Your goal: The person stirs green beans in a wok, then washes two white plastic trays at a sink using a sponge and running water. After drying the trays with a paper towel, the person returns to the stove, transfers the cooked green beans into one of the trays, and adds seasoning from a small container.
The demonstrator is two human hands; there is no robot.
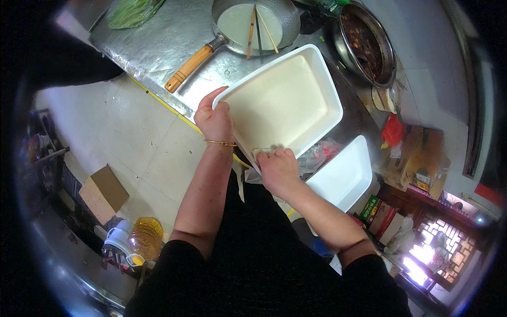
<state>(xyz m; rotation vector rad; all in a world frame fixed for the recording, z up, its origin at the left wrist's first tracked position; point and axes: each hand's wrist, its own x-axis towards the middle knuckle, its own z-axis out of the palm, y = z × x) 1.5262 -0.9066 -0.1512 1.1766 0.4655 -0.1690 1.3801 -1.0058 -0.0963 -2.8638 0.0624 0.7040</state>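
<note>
A white rectangular plastic tray (334, 109) is tilted in front of me, its inner floor cream-coloured. My left hand (216, 119), with a gold bracelet at the wrist, grips the rim at the tray's left corner, thumb over the edge. A pale crumpled cloth (261, 152) is pinched in my right hand (280, 170). That hand presses it at the near inner corner of the tray; most of the cloth is hidden under the fingers. Beyond the tray stands a metal pan (291, 25) with a wooden handle (188, 69), containing milky liquid (235, 21).
Chopsticks (250, 33) lean in the pan on a steel worktop (158, 51). Leafy greens (132, 14) lie at its far left. A steel basin (341, 47) of dark red-brown food is at right. Another white tray (342, 174) sits near my right forearm. An oil jug (145, 237) stands lower left.
</note>
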